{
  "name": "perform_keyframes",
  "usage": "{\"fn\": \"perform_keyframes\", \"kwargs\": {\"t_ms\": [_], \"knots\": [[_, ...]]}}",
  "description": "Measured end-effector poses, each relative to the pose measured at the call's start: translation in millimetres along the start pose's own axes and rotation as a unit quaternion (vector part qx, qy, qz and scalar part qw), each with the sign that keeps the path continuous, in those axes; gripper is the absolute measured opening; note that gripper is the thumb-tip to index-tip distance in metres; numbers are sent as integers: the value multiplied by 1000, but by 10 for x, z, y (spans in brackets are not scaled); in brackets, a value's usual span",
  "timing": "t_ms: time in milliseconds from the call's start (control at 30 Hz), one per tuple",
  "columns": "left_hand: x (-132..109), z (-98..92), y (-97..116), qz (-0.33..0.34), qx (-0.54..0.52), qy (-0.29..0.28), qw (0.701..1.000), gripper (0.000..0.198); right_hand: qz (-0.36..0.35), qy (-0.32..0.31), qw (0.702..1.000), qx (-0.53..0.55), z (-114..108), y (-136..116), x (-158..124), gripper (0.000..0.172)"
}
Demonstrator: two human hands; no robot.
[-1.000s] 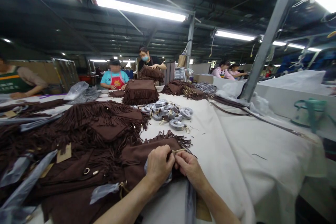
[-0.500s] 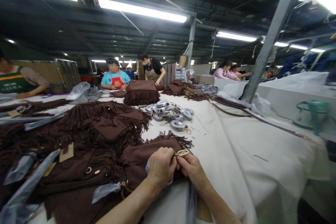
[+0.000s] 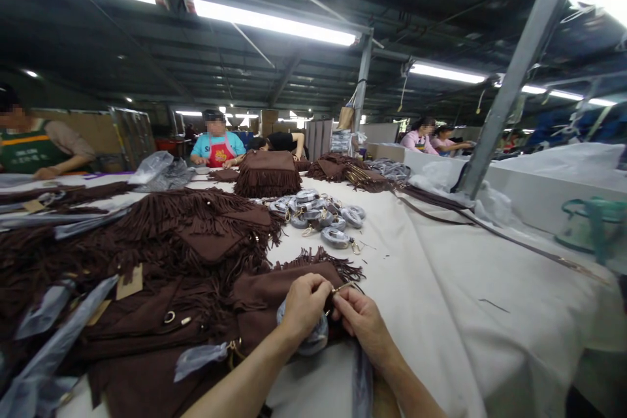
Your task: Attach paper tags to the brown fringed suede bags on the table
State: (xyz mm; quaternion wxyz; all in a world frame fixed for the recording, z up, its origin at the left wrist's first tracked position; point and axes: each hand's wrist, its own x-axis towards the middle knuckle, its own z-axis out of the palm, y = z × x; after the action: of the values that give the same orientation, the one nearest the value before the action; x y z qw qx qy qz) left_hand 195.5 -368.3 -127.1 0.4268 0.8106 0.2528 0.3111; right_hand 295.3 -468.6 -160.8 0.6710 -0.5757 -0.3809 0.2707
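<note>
My left hand is closed, its thumb and fingertips pinching at a small gold-coloured snap hook. Right beside it, my right hand is closed in a pinch on the same hook; the fingers partly hide it. Under my left hand hangs a coiled strap wrapped in grey film. Just behind both hands lies a dark brown fringed bag. Another brown bag with a gold ring lies to the left, with a film-wrapped piece on it.
More wrapped strap coils are heaped farther back on the white-covered table. A pile of fringed bags fills the left side. A long brown strap runs along the right. Co-workers are at the far side.
The hook has turned between my fingers and now shows edge-on. More of the wrapped coil shows below my left hand. A co-worker at the back has bent down.
</note>
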Motion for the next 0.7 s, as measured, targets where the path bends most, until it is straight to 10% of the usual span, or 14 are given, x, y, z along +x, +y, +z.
{"fn": "perform_keyframes", "kwargs": {"t_ms": [500, 700], "knots": [[255, 32, -157, -63, -174, 57, 981, 14, -62, 80, 995, 24, -35, -34, -50, 39], [149, 53, -48, -70, -304, -36, 949, 28, -42, 58, 988, 134, -80, -63, -74, 42]]}}
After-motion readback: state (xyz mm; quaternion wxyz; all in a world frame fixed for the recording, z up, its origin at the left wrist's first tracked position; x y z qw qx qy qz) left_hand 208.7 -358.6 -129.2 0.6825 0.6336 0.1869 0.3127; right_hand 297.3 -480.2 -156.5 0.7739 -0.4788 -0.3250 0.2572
